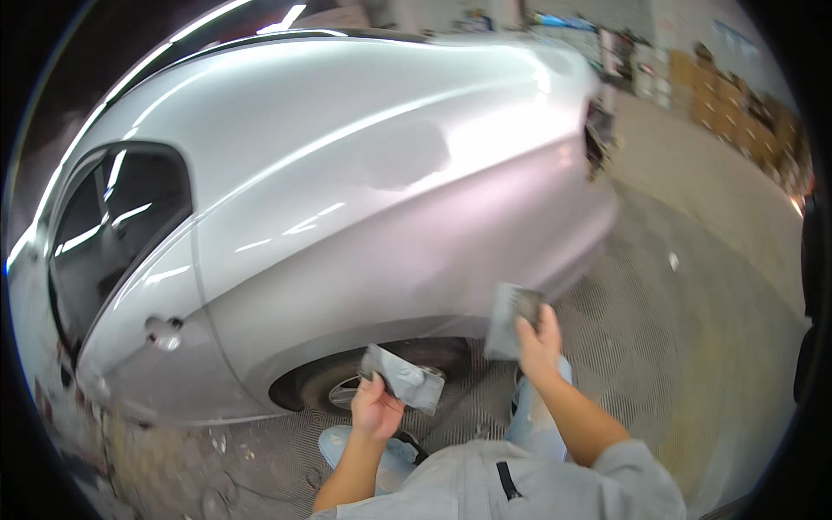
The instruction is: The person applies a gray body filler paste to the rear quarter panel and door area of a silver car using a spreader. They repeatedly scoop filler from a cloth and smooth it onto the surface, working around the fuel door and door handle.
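Observation:
My left hand [377,411] is closed round the dark end of a flat grey filler spreader [405,380], held in front of the rear wheel [342,386]. Lighter grey material seems to lie on its face. In my right hand [541,348] is a second flat grey spreader [503,328] with a darker part under the thumb; it is slightly blurred. Both are raised apart from each other beside a silver car's rear side panel [373,269]. A duller grey patch [403,156] shows higher on that panel.
The car door [156,347] with its handle is at the left. At the car's rear corner, a dark opening [596,139] shows loose parts. Ribbed matting [607,321] covers the floor beneath me. Stacked brown boxes [732,108] stand far right. My knees [542,412] are close to the wheel.

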`<state>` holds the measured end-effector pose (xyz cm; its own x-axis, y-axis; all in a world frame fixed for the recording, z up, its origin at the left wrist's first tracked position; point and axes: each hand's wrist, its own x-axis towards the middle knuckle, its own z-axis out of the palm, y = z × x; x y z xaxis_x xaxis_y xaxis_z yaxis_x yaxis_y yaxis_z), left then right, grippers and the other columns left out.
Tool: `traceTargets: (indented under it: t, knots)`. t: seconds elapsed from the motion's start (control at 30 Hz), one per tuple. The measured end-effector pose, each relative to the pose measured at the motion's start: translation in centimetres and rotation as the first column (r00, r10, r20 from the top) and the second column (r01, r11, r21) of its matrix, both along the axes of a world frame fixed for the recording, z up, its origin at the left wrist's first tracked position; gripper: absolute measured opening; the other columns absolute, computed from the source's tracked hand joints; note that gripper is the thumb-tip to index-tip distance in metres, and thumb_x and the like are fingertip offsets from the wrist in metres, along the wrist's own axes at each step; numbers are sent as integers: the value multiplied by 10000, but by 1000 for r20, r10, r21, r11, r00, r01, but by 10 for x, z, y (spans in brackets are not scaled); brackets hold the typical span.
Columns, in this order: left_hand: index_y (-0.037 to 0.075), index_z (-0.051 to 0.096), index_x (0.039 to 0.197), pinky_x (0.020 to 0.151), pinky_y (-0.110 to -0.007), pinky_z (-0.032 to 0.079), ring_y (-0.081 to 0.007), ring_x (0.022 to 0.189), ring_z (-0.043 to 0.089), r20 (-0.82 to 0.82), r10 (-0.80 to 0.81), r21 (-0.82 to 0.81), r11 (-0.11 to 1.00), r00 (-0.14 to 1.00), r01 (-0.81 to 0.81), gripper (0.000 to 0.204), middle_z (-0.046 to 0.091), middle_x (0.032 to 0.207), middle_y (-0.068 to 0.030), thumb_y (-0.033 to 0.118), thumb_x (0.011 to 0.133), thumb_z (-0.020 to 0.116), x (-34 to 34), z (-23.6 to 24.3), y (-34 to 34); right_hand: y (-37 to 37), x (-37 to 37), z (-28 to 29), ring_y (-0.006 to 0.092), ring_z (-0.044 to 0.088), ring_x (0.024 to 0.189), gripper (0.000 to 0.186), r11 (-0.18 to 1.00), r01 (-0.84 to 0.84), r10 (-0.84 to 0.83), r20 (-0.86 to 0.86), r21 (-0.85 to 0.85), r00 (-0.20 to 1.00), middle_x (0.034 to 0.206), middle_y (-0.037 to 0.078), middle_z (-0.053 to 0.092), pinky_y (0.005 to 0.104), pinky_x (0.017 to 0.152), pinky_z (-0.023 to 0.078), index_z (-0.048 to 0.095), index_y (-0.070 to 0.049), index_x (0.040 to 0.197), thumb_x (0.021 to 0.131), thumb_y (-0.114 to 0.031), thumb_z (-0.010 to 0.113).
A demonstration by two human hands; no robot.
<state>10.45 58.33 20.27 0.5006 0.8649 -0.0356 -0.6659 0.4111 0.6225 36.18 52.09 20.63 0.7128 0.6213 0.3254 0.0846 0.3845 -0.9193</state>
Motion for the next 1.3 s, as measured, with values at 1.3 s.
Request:
traceTargets:
  t: [1.3]
  knots:
    - [27,531,1115,749,-361,544,-210,929,616,41,197,347,916,980,-199,216,600,1074,-99,90,912,494,-55,17,-87,-129,-51,17,54,380,448,489,603,-796,639,-634,60,436,641,-3,452,202,373,333,374,71,1278,899,-204,517]
